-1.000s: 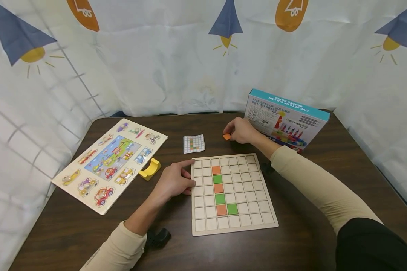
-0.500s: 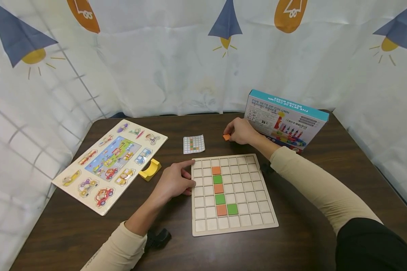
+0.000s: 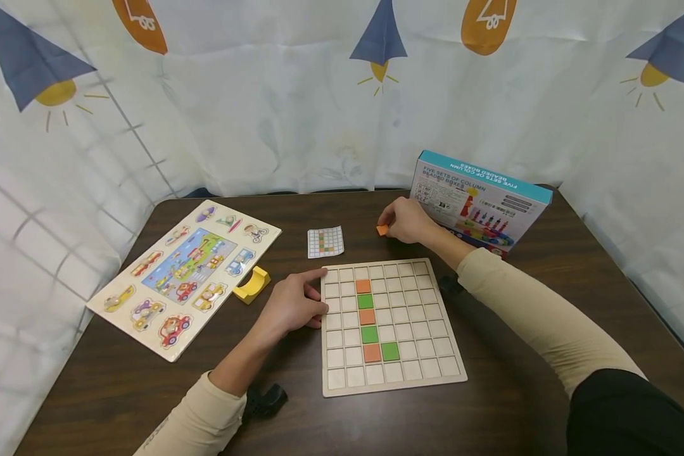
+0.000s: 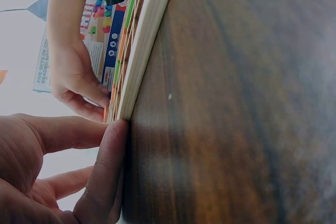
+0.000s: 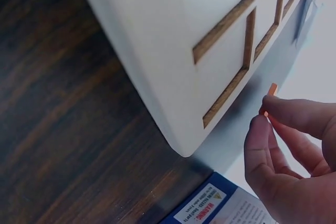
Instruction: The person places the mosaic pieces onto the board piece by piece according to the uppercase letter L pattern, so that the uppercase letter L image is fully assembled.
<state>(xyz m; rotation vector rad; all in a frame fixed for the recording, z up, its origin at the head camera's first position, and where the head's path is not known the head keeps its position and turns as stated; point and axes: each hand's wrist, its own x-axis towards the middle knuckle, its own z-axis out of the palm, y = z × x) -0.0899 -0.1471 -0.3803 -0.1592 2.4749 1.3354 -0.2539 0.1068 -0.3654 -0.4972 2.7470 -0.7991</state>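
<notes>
A wooden grid board (image 3: 396,385) lies on the table, with a column of orange and green tiles alternating in its third column. One green tile (image 3: 390,351) sits right of the lowest orange tile (image 3: 372,353). My left hand (image 3: 294,303) rests at the board's left edge, index finger stretched to the upper left corner and thumb touching the side. Beyond the board, my right hand (image 3: 406,220) pinches a small orange tile (image 3: 382,230) between thumb and fingers. The right wrist view shows this orange tile (image 5: 273,89) edge-on at the fingertips.
A small printed grid card (image 3: 325,242) lies behind the board. The toy box (image 3: 481,206) stands at the back right, close to the right forearm. On the left, a picture puzzle board (image 3: 185,278) leans over a yellow arched block (image 3: 253,285).
Both hands stay nearly where they were. The orange tile in my right hand has shifted very slightly to the right and tilted a little; the board and its tiles stand as before.
</notes>
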